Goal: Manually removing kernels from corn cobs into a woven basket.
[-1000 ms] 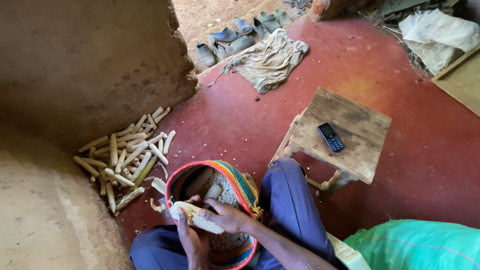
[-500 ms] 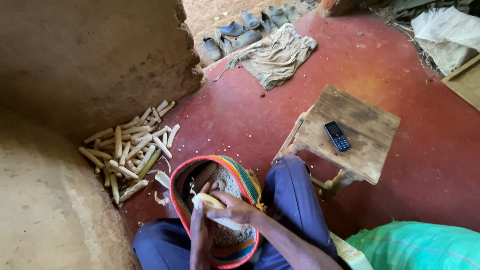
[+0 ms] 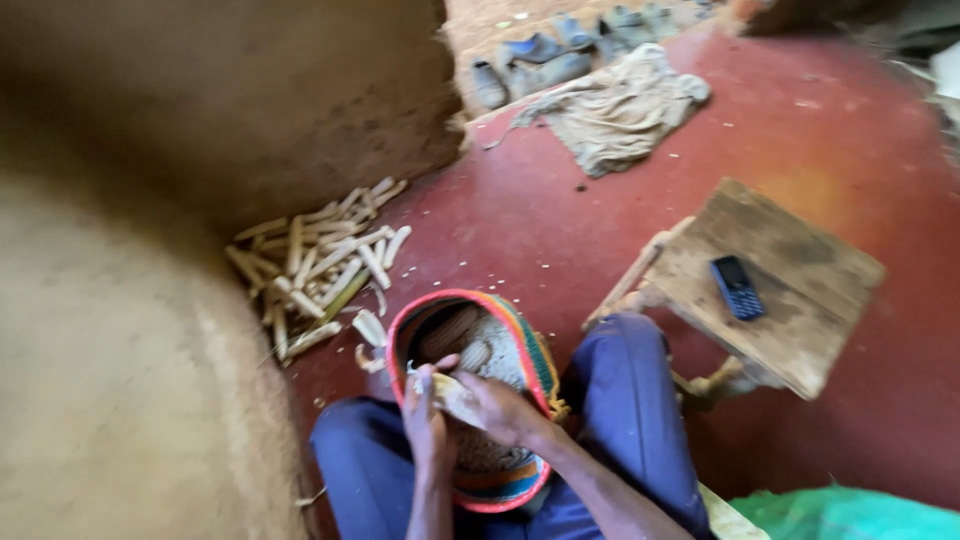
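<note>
Head view: both hands (image 3: 470,408) grip corn cob (image 3: 452,396).

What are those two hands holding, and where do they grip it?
A pale maize cob, over the basket: left hand grips its near end, right hand its far end.

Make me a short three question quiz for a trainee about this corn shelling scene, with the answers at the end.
1. True or false: both hands hold one corn cob over the woven basket.
2. What lies on the wooden stool?
A. a knife
B. a dark mobile phone
C. a cup
3. Where is the pile of bare cobs?

Key:
1. True: left hand and right hand grip it.
2. B, the phone.
3. On the red floor beside the earthen wall.
</note>
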